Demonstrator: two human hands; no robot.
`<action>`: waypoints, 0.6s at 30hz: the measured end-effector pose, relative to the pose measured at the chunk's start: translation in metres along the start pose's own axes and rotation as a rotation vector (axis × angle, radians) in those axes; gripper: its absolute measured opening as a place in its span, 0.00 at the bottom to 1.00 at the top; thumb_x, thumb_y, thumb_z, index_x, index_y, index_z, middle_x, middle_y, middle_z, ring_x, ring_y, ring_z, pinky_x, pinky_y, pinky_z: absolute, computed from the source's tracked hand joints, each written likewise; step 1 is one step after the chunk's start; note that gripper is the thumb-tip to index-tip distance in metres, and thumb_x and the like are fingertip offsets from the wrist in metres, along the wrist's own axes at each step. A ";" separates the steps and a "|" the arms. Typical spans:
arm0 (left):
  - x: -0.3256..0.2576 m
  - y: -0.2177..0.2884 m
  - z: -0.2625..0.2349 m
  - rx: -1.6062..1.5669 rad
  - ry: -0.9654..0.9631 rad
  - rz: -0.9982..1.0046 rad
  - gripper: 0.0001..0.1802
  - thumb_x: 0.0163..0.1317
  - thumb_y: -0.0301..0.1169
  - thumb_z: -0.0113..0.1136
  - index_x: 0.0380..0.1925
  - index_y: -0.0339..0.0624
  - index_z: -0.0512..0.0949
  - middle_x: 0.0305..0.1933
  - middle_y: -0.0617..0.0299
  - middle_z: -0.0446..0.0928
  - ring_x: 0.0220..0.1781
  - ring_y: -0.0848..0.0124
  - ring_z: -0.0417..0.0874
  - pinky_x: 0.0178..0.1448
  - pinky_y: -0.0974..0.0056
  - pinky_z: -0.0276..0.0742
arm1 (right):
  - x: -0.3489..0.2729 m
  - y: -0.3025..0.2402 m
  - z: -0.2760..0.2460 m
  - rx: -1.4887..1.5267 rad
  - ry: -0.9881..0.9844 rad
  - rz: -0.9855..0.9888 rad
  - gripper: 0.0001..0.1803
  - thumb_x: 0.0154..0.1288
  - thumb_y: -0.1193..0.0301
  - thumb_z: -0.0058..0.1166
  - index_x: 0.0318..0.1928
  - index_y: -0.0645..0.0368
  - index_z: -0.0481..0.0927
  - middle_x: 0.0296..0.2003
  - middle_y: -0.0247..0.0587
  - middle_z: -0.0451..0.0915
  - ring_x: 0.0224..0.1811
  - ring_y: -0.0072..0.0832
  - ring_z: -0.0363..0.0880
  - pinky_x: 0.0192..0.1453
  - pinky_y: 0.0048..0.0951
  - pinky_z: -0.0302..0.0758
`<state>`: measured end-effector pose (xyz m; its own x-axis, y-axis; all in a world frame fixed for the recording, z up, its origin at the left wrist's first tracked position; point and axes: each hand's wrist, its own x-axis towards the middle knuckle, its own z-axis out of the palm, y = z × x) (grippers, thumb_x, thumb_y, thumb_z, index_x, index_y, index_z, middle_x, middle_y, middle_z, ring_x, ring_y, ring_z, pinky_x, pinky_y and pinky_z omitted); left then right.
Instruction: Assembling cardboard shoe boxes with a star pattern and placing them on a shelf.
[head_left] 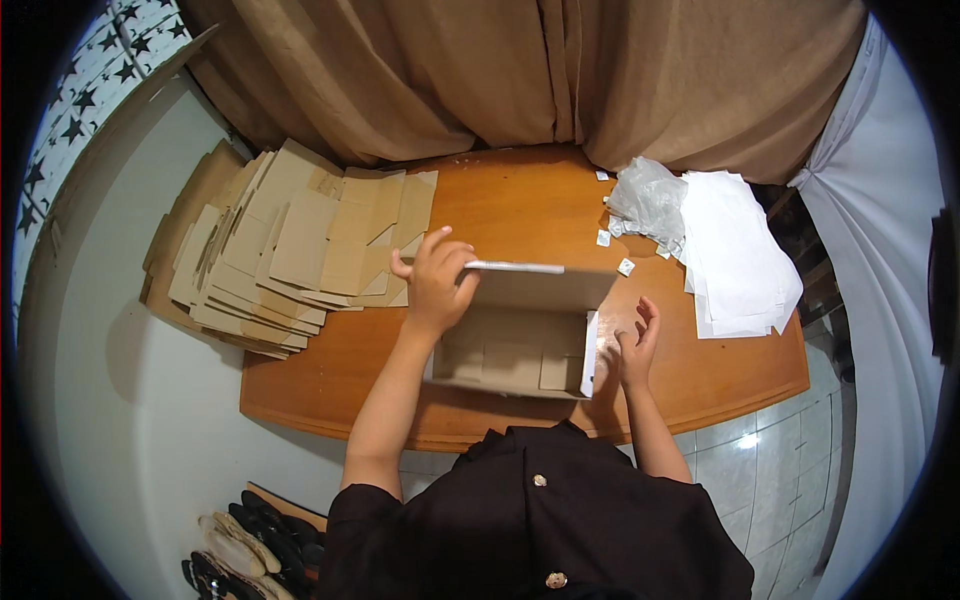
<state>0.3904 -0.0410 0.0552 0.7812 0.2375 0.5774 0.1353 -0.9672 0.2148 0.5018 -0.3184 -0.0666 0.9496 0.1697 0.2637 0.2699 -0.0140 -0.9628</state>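
Note:
In front of me on the table is a cardboard box (512, 362), brown inside and white on its outer edges. Its lid (545, 286) stands raised at the far side, and the inside holds nothing that I can see. My left hand (440, 283) grips the lid near its left corner, thumb on the near face, other fingers partly spread. Just off the box's right wall, my right hand (638, 345) is open with its fingers curved upward, holding nothing.
Flattened brown cardboard boxes (262, 245) are piled at the table's left. On the right lie white paper sheets (742, 255), a clear plastic bag (648, 195) and several small white squares (626, 267). A brown curtain (480, 80) hangs behind; shoes (255, 545) stand lower left.

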 end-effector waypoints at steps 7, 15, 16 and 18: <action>0.004 -0.023 0.047 0.116 -0.091 -0.179 0.25 0.52 0.38 0.63 0.51 0.53 0.71 0.57 0.62 0.66 0.63 0.62 0.62 0.61 0.33 0.43 | -0.004 -0.009 0.007 -0.108 0.011 -0.006 0.24 0.50 0.77 0.52 0.51 0.60 0.70 0.49 0.45 0.69 0.53 0.37 0.67 0.58 0.37 0.61; -0.090 -0.029 0.019 0.069 0.008 -0.123 0.22 0.56 0.33 0.58 0.53 0.52 0.71 0.60 0.58 0.65 0.65 0.60 0.60 0.63 0.40 0.46 | 0.008 -0.064 0.056 -0.492 -1.203 -0.435 0.14 0.57 0.73 0.48 0.46 0.56 0.77 0.54 0.45 0.72 0.58 0.37 0.69 0.59 0.41 0.64; -0.106 -0.025 0.009 0.036 -0.105 -0.088 0.19 0.57 0.34 0.56 0.51 0.51 0.73 0.59 0.59 0.66 0.65 0.61 0.62 0.64 0.42 0.46 | 0.003 -0.062 0.070 -0.491 -1.221 -0.429 0.14 0.57 0.73 0.48 0.46 0.56 0.77 0.54 0.45 0.72 0.58 0.37 0.69 0.59 0.41 0.64; -0.136 -0.018 0.000 0.006 -0.217 -0.080 0.17 0.59 0.34 0.54 0.49 0.49 0.75 0.58 0.59 0.68 0.64 0.61 0.63 0.65 0.43 0.47 | -0.011 -0.043 0.103 -0.643 -1.596 -0.711 0.20 0.64 0.65 0.45 0.56 0.52 0.72 0.61 0.44 0.65 0.66 0.36 0.61 0.67 0.42 0.57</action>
<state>0.2818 -0.0555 -0.0271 0.8805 0.2888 0.3759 0.2046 -0.9469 0.2482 0.4629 -0.2182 -0.0340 -0.2804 0.9538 -0.1082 0.8726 0.2063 -0.4426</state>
